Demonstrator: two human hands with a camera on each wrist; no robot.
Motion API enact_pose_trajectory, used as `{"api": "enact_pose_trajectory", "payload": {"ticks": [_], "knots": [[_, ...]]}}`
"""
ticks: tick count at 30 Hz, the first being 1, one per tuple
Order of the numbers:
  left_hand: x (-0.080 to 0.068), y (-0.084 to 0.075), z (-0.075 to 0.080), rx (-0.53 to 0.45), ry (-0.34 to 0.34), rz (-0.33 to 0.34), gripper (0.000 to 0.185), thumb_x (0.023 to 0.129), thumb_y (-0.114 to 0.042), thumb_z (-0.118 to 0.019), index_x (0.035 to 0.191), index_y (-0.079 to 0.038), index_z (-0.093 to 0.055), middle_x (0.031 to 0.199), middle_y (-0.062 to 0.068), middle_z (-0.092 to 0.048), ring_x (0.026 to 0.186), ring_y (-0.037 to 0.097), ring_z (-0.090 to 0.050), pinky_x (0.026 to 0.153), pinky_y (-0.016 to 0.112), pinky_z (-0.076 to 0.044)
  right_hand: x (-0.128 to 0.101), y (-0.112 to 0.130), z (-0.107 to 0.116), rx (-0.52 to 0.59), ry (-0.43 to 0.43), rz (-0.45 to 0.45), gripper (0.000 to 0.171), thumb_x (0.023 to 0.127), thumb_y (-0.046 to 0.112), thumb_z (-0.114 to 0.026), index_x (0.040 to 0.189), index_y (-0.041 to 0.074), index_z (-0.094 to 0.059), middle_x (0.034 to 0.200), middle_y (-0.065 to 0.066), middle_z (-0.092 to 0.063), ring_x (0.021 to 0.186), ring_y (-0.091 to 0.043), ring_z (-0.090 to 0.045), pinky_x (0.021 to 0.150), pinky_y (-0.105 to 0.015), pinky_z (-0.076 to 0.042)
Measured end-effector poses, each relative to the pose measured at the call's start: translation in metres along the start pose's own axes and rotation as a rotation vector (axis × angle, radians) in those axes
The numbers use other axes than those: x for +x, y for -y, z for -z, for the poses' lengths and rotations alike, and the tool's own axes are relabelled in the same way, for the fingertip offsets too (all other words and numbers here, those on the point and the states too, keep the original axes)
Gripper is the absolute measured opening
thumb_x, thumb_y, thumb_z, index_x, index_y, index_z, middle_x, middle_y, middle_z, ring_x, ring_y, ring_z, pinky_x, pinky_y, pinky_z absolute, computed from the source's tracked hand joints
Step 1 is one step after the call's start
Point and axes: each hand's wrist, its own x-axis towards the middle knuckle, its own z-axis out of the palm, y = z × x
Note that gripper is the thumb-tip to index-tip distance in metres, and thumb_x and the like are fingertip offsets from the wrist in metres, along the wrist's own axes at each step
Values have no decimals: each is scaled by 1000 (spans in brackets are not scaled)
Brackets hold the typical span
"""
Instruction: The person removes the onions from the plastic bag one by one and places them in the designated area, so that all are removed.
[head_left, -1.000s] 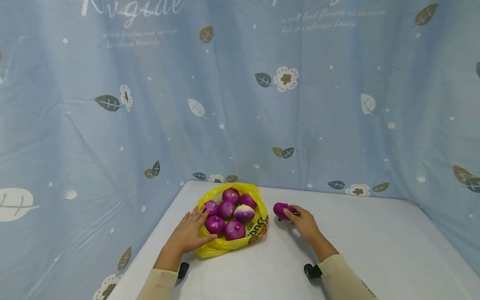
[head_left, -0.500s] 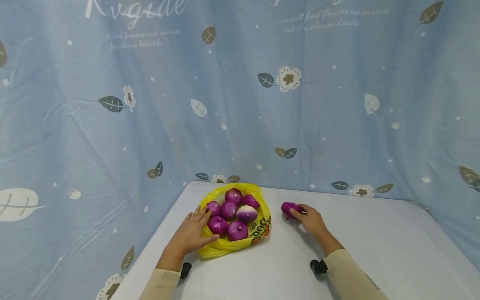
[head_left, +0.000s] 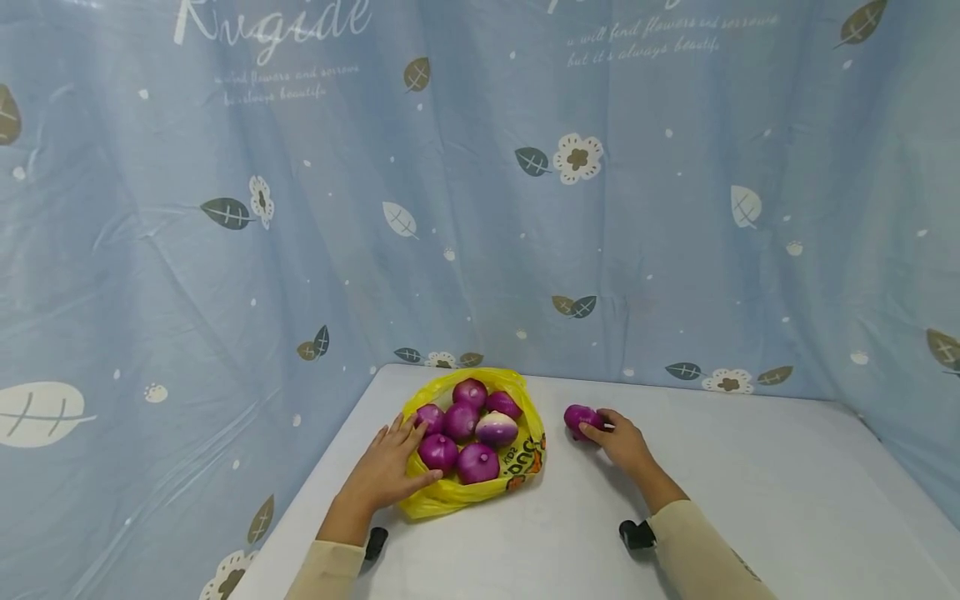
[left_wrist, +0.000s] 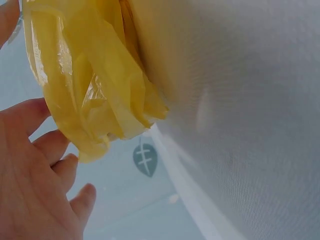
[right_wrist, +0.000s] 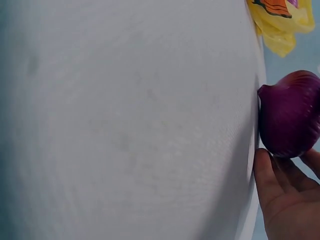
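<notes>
On the white table, a yellow plastic bag [head_left: 442, 502] lies with its mouth wide, holding several purple onions [head_left: 477, 463]. One round vegetable [head_left: 497, 428] among them is white on top and purple below. My left hand [head_left: 384, 468] rests along the bag's left rim with fingers spread; the left wrist view has its fingertips at the yellow plastic [left_wrist: 100, 75]. To the right of the bag, my right hand [head_left: 628, 446] grips another purple onion [head_left: 580, 419] between thumb and fingers. That onion [right_wrist: 291, 114] is low, close over the tabletop, its pointed tip toward the surface.
A blue curtain [head_left: 465, 250] printed with leaves and flowers hangs behind and at both sides. White tabletop [head_left: 750, 483] stretches to the right of my right hand. Black wrist devices [head_left: 637, 534] sit under both forearms.
The right hand has shifted slightly to the right with its onion, farther from the bag, then stayed almost still. The left hand keeps its place on the bag's rim.
</notes>
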Motion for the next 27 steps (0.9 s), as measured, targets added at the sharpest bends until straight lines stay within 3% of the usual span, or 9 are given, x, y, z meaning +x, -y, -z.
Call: {"api": "enact_pose_trajectory", "payload": {"ticks": [20, 27], "knots": [[-1, -3, -2, -3, 8, -11, 92, 84, -75, -49, 152, -14, -35, 157, 10, -29, 147, 30, -12, 116, 52, -13, -2, 3, 2, -47, 22, -3, 82, 92, 53, -59, 147, -3, -33, 146, -29, -37, 133, -47, -35, 106, -62, -29], [-1, -3, -1, 0, 13, -17, 92, 85, -74, -47, 153, -14, -34, 156, 12, -30, 146, 32, -13, 116, 52, -11, -5, 4, 5, -43, 30, 8, 84, 91, 54, -61, 147, -2, -33, 147, -27, -37, 131, -45, -39, 104, -63, -31]]}}
